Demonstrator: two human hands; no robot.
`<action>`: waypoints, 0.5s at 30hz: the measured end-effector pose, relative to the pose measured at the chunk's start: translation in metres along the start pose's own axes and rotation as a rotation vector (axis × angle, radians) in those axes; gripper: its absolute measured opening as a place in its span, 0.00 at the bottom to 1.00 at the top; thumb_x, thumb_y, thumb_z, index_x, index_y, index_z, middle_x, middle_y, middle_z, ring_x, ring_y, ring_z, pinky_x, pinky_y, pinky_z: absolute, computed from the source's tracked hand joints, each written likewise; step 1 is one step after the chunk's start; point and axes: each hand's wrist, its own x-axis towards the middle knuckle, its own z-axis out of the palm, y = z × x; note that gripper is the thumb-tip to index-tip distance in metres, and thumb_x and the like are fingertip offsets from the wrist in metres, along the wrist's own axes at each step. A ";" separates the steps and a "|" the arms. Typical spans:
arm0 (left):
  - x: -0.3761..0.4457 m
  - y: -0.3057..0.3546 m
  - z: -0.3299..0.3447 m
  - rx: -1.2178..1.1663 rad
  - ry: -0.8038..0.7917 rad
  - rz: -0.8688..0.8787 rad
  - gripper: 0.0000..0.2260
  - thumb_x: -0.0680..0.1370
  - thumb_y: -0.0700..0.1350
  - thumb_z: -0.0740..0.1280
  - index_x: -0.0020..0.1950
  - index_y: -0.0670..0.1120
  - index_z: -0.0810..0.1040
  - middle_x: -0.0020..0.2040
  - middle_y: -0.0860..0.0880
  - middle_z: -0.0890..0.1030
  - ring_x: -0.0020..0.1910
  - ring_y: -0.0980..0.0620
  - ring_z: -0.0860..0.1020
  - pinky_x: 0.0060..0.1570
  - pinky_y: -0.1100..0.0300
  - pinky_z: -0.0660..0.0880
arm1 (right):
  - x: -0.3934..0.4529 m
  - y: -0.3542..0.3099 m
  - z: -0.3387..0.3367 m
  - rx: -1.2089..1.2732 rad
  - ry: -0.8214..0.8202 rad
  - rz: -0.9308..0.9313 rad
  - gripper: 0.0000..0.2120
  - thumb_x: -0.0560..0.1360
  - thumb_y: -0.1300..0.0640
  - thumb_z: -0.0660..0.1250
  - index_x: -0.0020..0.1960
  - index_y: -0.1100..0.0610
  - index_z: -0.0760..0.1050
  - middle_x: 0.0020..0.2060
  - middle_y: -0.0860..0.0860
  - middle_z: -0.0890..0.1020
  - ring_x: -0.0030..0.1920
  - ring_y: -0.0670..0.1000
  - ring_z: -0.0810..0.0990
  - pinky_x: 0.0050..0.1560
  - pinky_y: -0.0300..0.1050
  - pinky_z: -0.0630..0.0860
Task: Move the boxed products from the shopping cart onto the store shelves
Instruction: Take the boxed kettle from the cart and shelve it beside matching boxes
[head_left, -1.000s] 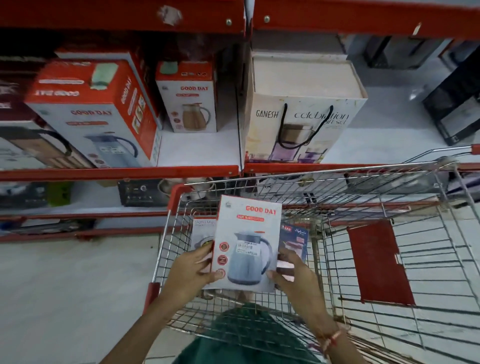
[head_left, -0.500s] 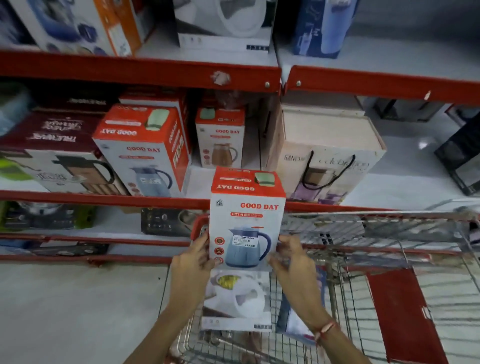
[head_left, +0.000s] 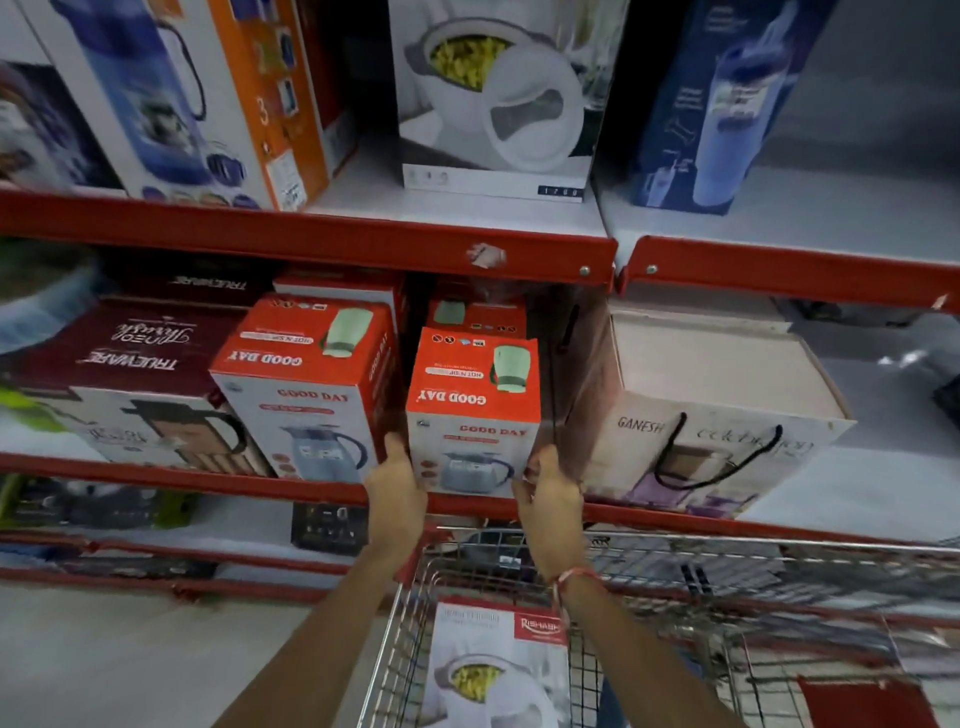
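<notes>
A red-and-white Good Day jug box (head_left: 472, 410) stands at the front edge of the middle shelf (head_left: 311, 491), between a bigger Good Day box (head_left: 306, 384) and a Ganesh gift-set box (head_left: 711, 415). My left hand (head_left: 396, 486) grips its lower left side and my right hand (head_left: 545, 491) grips its lower right side. A smaller Good Day box (head_left: 475, 312) sits behind it. Below, the wire shopping cart (head_left: 675, 566) holds a white Rishabh casserole box (head_left: 493, 670).
The upper shelf (head_left: 322, 239) carries a blue flask box, a casserole box (head_left: 496, 98) and a blue bottle box (head_left: 722, 104). A dark Trueware box (head_left: 124, 374) stands at the left. A red flap (head_left: 867, 701) lies in the cart. Lower shelves hold dark items.
Both hands have lifted the Good Day box up out of the cart and forward onto the middle shelf. The view has tilted upward toward the shelves.
</notes>
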 end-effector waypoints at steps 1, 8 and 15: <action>0.000 -0.001 0.001 0.004 -0.025 -0.016 0.12 0.75 0.34 0.65 0.57 0.35 0.68 0.49 0.36 0.82 0.47 0.38 0.81 0.46 0.50 0.79 | 0.000 0.002 0.002 -0.012 -0.014 0.005 0.12 0.75 0.62 0.67 0.54 0.59 0.67 0.47 0.59 0.84 0.47 0.60 0.83 0.46 0.57 0.82; 0.021 -0.021 0.018 0.034 -0.075 -0.050 0.15 0.75 0.33 0.64 0.60 0.39 0.66 0.50 0.38 0.80 0.49 0.41 0.81 0.48 0.50 0.81 | 0.017 0.003 0.011 -0.072 -0.043 -0.012 0.12 0.74 0.63 0.68 0.53 0.61 0.67 0.42 0.60 0.84 0.42 0.61 0.83 0.42 0.55 0.82; 0.009 -0.036 0.025 -0.057 -0.145 -0.092 0.21 0.72 0.34 0.70 0.60 0.41 0.64 0.55 0.37 0.81 0.55 0.40 0.80 0.53 0.44 0.80 | 0.007 0.021 0.016 -0.088 -0.066 -0.022 0.11 0.75 0.63 0.66 0.56 0.61 0.68 0.43 0.62 0.84 0.43 0.63 0.84 0.42 0.54 0.81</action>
